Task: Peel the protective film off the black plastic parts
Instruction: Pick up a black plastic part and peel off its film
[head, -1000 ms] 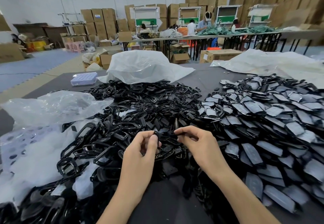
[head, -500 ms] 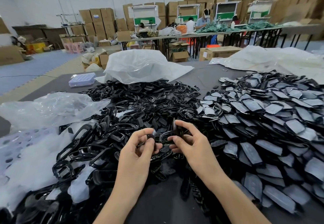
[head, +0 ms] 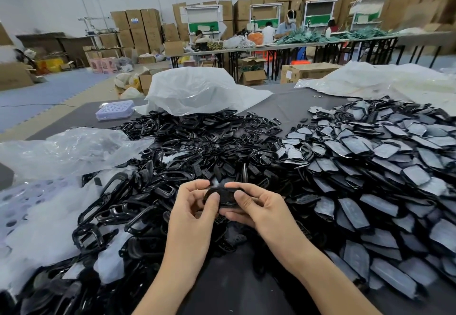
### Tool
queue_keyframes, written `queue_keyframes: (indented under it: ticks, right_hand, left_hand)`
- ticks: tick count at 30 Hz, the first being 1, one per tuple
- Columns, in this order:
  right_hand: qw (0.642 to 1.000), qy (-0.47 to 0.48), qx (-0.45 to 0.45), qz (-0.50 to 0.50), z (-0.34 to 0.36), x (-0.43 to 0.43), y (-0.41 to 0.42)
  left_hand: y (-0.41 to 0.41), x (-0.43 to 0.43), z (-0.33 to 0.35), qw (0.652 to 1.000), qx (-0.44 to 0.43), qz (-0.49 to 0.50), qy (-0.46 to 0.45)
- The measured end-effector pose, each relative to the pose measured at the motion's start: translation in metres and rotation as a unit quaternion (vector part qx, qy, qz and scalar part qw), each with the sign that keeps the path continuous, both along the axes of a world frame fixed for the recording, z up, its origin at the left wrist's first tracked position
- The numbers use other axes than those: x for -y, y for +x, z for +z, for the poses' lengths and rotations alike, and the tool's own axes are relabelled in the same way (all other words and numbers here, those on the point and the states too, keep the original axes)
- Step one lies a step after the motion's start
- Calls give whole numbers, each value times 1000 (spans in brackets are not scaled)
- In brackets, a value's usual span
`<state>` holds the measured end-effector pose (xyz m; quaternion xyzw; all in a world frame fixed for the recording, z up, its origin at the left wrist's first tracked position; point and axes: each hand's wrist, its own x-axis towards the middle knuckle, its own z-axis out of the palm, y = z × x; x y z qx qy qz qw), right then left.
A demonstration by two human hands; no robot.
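Both hands hold one black plastic part (head: 225,197) just above the dark table, near its front middle. My left hand (head: 195,212) pinches the part's left end between thumb and fingers. My right hand (head: 256,207) grips its right side, thumb on top. Behind and to the left of the hands lies a big heap of glossy black frame-shaped parts (head: 172,166). A second heap of flat black parts with greyish film on them (head: 370,166) spreads to the right. Whether film still covers the held part is hidden by my fingers.
Clear crumpled plastic bags (head: 74,149) and white foam sheets (head: 32,216) lie on the left. A large white bag (head: 197,90) and a lilac tray (head: 114,110) sit at the table's (head: 283,110) back. Farther off are tables, cardboard boxes and seated people.
The hands have drawn slightly nearer to me with the part. The part has turned from edge-on to lying flat, and my right thumb now rests on top of it.
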<state>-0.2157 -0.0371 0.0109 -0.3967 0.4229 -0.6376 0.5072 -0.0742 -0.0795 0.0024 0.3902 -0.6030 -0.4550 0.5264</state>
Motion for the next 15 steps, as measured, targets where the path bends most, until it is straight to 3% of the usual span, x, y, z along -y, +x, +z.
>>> queue_keyframes:
  ticks: [6,10,15]
  right_hand:
    - [998,1,-66,5,1,-3,-7]
    - [997,-3,-74,17,2,-3,-8]
    - [996,5,-92,3,-4,-2,-6]
  left_hand:
    - [11,3,8,989,128,-38,-66]
    - [16,4,13,990,85,-112,-18]
    - [9,-1,7,978,181,-12,-106]
